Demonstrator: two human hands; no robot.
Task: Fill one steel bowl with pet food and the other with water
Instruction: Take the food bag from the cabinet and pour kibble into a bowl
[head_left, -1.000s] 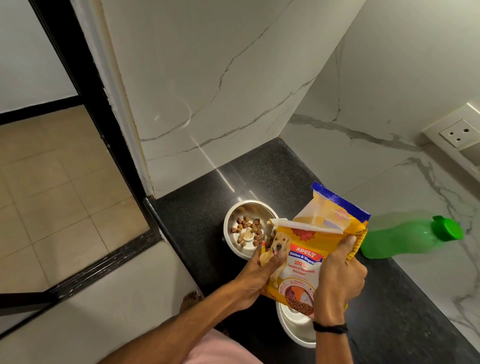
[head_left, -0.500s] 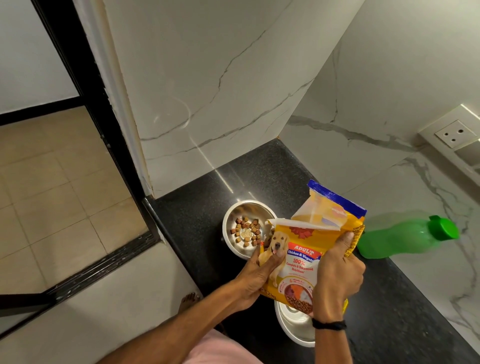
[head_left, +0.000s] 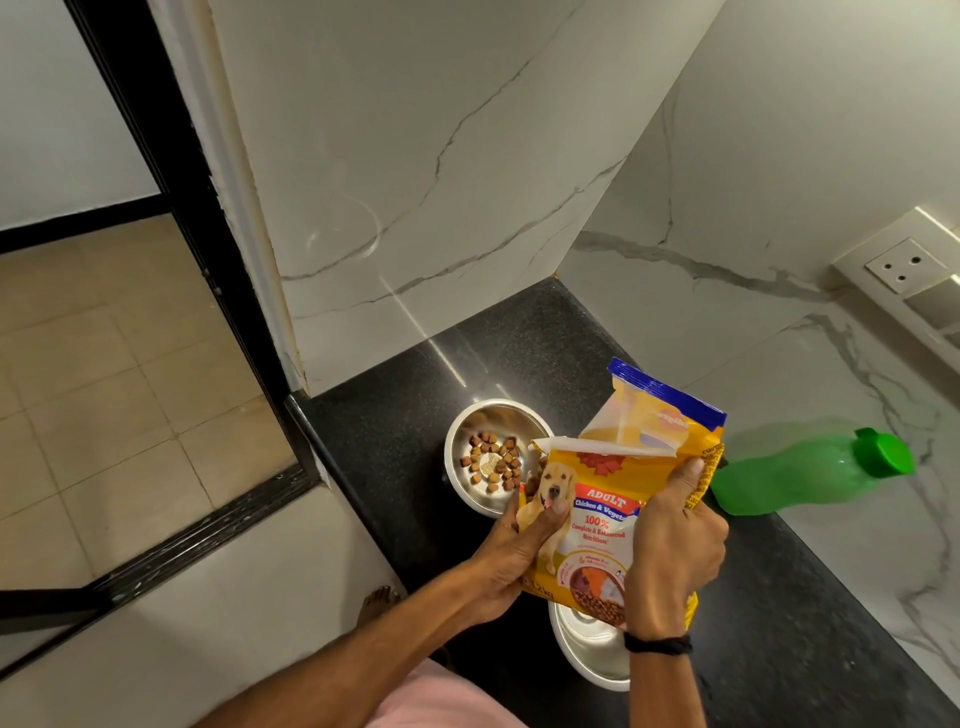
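Head view leaves me only a slice of the second steel bowl (head_left: 584, 657), low in the frame. The pet food bag (head_left: 597, 525) and the right wrist cover most of it, so I cannot tell what it holds. At the bag's torn left corner I cannot make out whether anything is spilling.

The left hand (head_left: 514, 561) grips the bag's left edge, thumb pressed across the printed dog and fingers curled behind. The right hand (head_left: 670, 561) wraps the right edge, its fingers out of sight behind the bag.

I see the first steel bowl (head_left: 457, 436) at frame centre on the black counter (head_left: 519, 353), thinly scattered with kibble (head_left: 493, 460). A capped green bottle (head_left: 795, 473) sits right of the bag, and there is a wall socket (head_left: 904, 265) in the upper right.
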